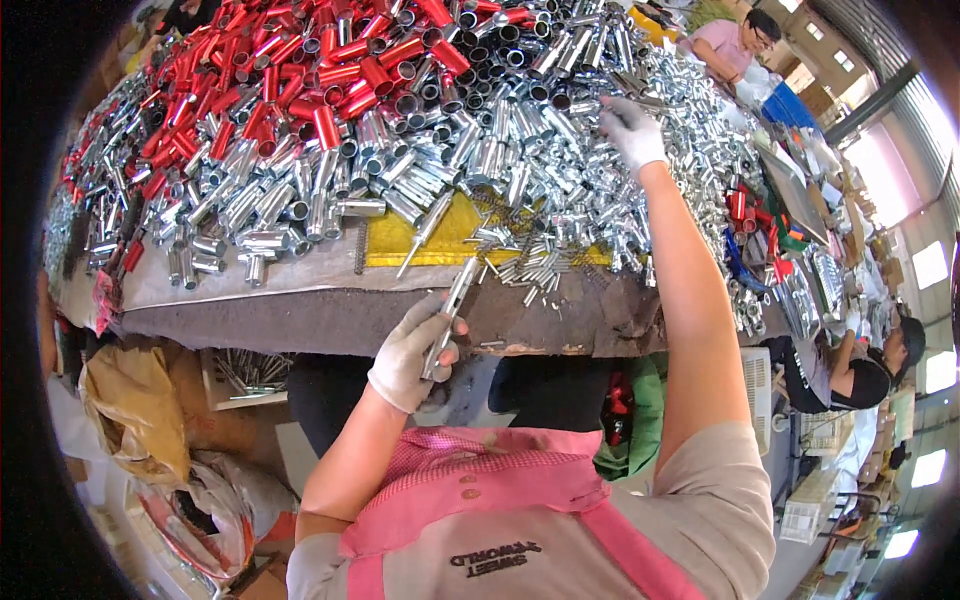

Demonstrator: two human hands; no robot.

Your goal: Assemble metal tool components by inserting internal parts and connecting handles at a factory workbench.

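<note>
Workshop table heaped with metal tubes.

Slender silver metal part, slotted, slanting up rightward, in the left fingers

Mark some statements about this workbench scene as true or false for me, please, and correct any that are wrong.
1. The left hand holds a silver metal part. True.
2. The right hand rests on the pink apron. False: it is out at the pile of silver pieces.
3. Red tubes lie heaped among silver ones. True.
4. Both of the wearer's hands are without gloves. False: both wear white gloves.
5. A yellow panel shows at the near side of the heap. True.
</note>
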